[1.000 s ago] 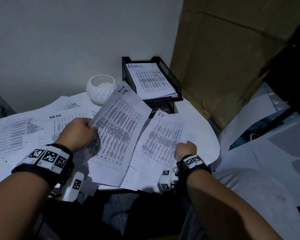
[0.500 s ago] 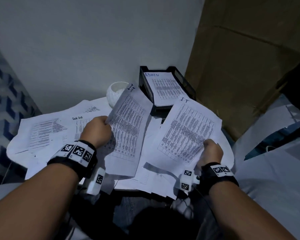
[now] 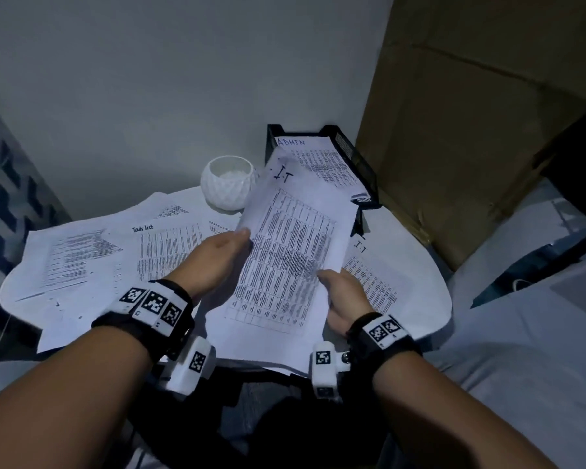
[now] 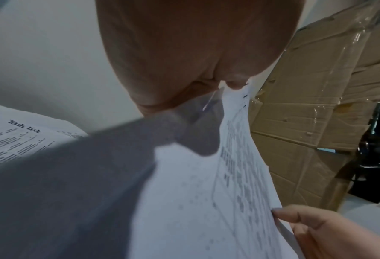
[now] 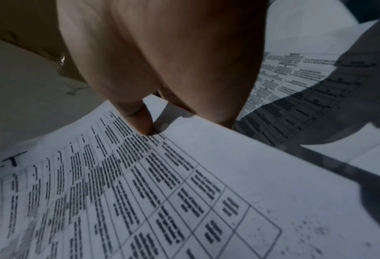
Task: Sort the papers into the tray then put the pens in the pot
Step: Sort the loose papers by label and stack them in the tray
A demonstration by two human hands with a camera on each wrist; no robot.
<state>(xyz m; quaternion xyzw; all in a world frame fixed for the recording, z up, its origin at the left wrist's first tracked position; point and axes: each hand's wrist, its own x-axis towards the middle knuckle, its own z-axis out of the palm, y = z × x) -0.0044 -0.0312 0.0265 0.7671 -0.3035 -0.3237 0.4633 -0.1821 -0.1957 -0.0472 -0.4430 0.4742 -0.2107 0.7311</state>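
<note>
Two IT sheets [image 3: 291,258] that I held apart half a second ago now lie stacked as one, raised over the table [image 3: 416,252]. My left hand [image 3: 217,262] pinches their left edge, my right hand [image 3: 342,296] their right. The tray [image 3: 359,160] holds an ADMIN sheet [image 3: 318,157]; the pot [image 3: 229,182] stands just left of it.

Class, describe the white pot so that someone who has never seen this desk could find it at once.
Start at the black tray in the far corner by the wall. Just to its left stands the pot, behind the loose papers. It is the only round white thing there, with a faceted outside.
</note>
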